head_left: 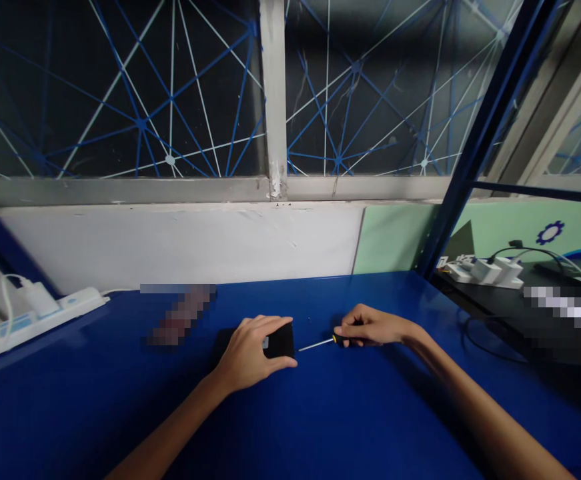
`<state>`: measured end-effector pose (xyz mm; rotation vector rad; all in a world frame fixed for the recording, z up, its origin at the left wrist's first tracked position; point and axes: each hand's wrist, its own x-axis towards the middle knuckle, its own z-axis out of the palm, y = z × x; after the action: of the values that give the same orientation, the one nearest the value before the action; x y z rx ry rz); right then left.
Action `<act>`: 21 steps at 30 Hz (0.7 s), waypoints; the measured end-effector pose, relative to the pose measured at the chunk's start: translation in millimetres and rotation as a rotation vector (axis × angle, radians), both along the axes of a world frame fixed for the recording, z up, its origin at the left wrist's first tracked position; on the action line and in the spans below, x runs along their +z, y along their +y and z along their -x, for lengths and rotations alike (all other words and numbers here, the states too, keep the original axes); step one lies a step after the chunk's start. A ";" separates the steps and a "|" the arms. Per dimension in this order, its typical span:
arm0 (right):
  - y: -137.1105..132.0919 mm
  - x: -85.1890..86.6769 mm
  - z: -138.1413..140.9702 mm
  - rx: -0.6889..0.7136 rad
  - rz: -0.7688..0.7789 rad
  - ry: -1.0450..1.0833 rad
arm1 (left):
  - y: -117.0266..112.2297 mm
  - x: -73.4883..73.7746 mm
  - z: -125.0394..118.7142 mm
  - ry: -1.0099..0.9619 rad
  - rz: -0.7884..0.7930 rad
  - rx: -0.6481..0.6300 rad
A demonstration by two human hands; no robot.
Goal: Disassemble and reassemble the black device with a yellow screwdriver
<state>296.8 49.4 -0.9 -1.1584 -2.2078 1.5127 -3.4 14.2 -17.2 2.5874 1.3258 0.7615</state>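
My left hand (250,353) is closed around a small black box-like device (280,340) that rests on the blue table (320,413). In my right hand (370,325) I grip a small screwdriver (317,344) by its dark handle. Its thin metal shaft points left, and the tip touches the right side of the black device. Both forearms reach in from the bottom of the view.
A white power strip (35,313) with a plugged-in charger lies at the table's left edge. A blurred patch (177,313) sits left of my hands. Right of a blue post (470,147), another desk holds white adapters (490,270) and black cables (490,333). Windows stand behind.
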 end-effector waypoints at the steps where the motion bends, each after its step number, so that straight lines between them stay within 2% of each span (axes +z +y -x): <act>1: -0.5 0.1 0.8 -0.002 0.008 0.005 | -0.2 0.1 -0.1 0.001 0.002 0.003; 8: -0.9 -0.6 1.5 -0.035 0.064 0.020 | -0.3 0.1 -0.1 0.003 0.001 -0.002; 14: -1.6 0.7 0.8 0.043 0.032 0.028 | -0.5 0.1 0.4 0.003 -0.014 -0.013; 21: -2.1 -2.0 5.7 -0.002 0.005 0.055 | -1.2 0.1 -0.2 0.003 -0.029 -0.012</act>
<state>291.1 47.3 -2.8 -1.1064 -2.1681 1.5315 -3.1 13.1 -17.1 2.6174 1.3078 0.7817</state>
